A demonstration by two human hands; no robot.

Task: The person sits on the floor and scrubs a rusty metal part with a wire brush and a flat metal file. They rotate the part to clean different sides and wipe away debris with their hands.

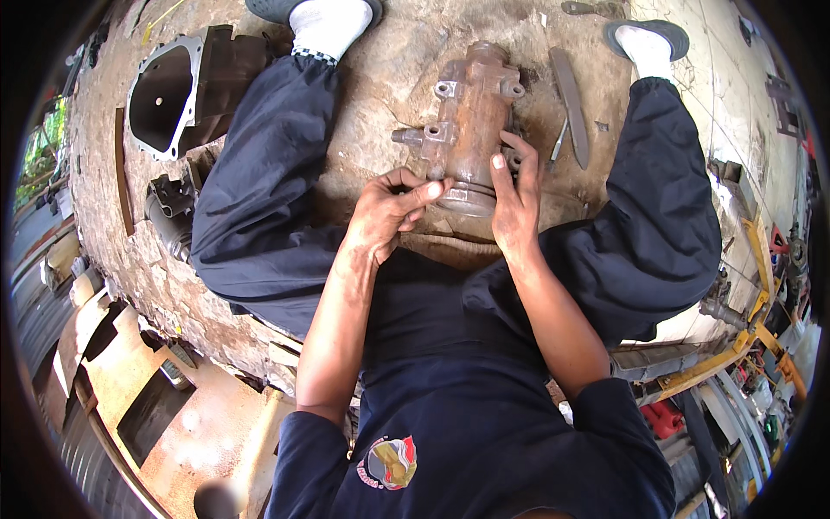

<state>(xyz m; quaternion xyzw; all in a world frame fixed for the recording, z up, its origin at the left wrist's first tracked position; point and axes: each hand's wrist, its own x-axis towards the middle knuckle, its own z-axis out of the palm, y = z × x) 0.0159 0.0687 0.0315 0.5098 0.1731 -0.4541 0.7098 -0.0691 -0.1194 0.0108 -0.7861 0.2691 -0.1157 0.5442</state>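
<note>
A rusty cylindrical metal housing (475, 112) with side ports and mounting lugs lies on the worn floor between my legs. My left hand (393, 208) is closed in a pinch at the lower-left edge of its ringed end; what is between the fingertips is hidden. My right hand (516, 195) grips the housing's lower right side, thumb and fingers curved against it. Right of the housing lie a flat dark grey bar (571, 108) and a thin tool (558, 143) with a light shaft.
A large open casting (192, 91) and a dark metal part (169, 216) lie left. A small tool (584, 9) lies at top. A rusty panel (199, 406) is lower left; a yellow metal frame (748, 316) and assorted parts are at right. My bent legs (657, 199) flank the housing.
</note>
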